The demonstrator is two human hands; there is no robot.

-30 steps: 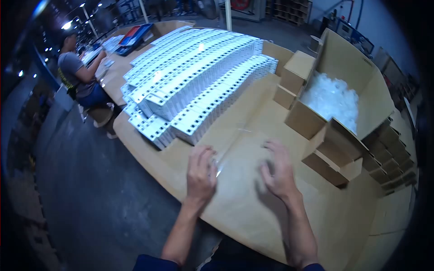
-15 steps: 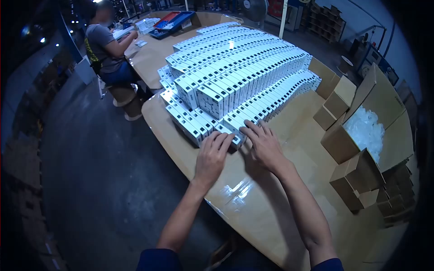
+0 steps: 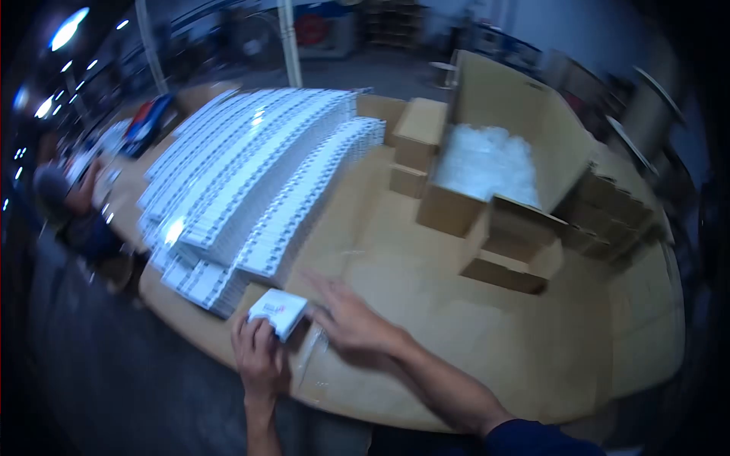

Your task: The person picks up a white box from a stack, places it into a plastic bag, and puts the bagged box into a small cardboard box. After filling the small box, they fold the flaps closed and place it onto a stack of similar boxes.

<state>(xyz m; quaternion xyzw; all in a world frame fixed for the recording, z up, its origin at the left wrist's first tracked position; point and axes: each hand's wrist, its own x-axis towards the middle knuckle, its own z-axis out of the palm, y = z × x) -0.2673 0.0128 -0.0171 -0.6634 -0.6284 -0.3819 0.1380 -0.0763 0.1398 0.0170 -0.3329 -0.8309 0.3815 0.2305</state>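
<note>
A small flat white box (image 3: 278, 312) with faint print on its upper face is in my left hand (image 3: 258, 351), whose fingers wrap round its near left side. Just right of the box is my right hand (image 3: 351, 315), fingers stretched out and slightly blurred, with fingertips right at the box's right edge. Beyond both hands stand long tiered rows of similar white boxes (image 3: 243, 163), packed side by side on the brown table (image 3: 414, 342). The held box is apart from the near end of these rows.
An open carton (image 3: 449, 210) filled with clear plastic bags (image 3: 490, 163) stands at the right. In front of it is a smaller open cardboard box (image 3: 502, 270); closed brown boxes (image 3: 418, 137) are stacked behind. A seated person (image 3: 72, 197) works at the far left.
My view has swung right. Both hands have drawn back from the near end of the rows, and the left now holds a white box. My right hand's fingers have straightened.
</note>
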